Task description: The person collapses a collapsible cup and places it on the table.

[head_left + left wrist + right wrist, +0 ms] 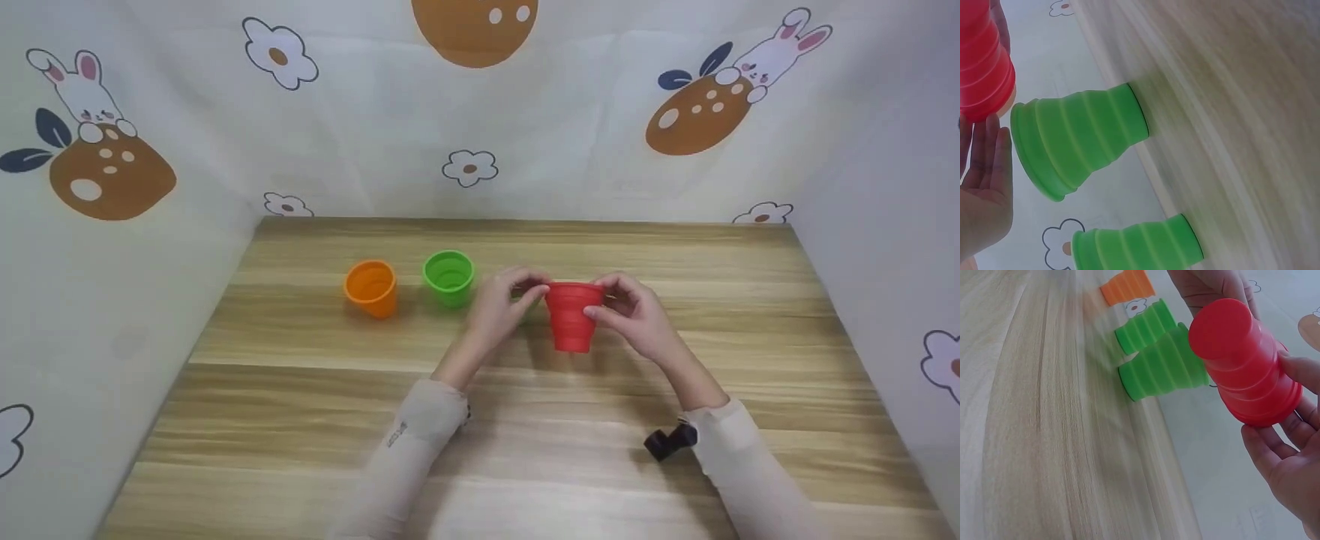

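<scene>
Currently, the left hand point(501, 304) and right hand point(637, 315) are pinching a red cup point(573, 322) near its top, just right of centre frame, apparently steadying it aloft, the next move likely needing even, gentle pressure.

Head view: light is diffuse and moderately bright; a pale sheen whitens the near tabletop point(540, 487), and soft-edged shadows fall near the red cup point(574, 322). Left wrist view: dimmer, greyish, the wood grain blurred. Right wrist view: the orange cup point(1127, 287) appears hazy.
</scene>
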Tool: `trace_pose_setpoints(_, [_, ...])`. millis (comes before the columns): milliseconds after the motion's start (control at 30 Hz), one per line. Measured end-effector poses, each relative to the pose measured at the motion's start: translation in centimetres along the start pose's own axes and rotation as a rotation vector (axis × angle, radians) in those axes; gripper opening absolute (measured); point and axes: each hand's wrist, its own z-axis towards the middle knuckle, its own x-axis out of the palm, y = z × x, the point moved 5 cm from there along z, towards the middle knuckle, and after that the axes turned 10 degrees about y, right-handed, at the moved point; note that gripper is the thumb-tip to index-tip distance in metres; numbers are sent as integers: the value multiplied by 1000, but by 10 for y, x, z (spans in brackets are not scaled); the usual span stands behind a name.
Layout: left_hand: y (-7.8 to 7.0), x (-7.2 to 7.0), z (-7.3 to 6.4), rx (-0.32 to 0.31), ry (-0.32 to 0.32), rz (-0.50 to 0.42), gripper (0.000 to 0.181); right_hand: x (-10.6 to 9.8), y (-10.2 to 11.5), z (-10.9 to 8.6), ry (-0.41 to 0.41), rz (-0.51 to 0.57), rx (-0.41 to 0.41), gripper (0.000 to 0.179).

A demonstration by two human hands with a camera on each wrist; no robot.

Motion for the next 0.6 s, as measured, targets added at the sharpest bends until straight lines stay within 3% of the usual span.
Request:
trace_pose_setpoints(267, [2, 0, -5, -30, 46, -88, 18, 2, 0, 0, 24, -4, 23, 32])
trace_pose_setpoints(600, [4, 6, -8, -71, 170, -201, 40, 5, -2, 0, 61, 46, 44, 27])
